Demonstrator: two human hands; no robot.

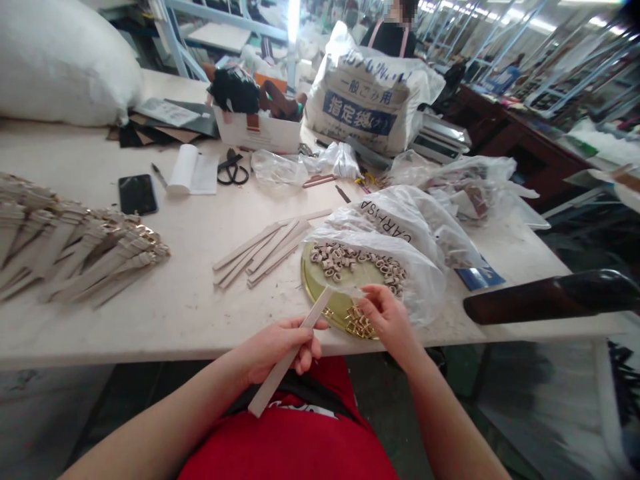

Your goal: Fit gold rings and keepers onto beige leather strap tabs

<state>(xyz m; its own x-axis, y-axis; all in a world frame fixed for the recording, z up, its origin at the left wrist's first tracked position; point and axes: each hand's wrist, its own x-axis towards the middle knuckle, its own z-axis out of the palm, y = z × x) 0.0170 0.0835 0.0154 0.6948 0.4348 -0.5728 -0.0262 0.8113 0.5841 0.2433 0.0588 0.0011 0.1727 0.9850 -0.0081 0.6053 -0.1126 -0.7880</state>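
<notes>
Strap (277, 377) lies in your left hand (280, 341)'s closed grip, pointing to 1 o'clock toward the tray (314, 280). Whether your right hand (387, 315), at the tray's 4 o'clock, grips anything, I cannot tell. Snagging the plastic bag (380, 230) could scatter the 6 o'clock buckles (360, 323).

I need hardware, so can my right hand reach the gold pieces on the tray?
Probably yes: your right hand is beside the gold pieces, and the plastic bag seemingly leaves them uncovered.
</notes>
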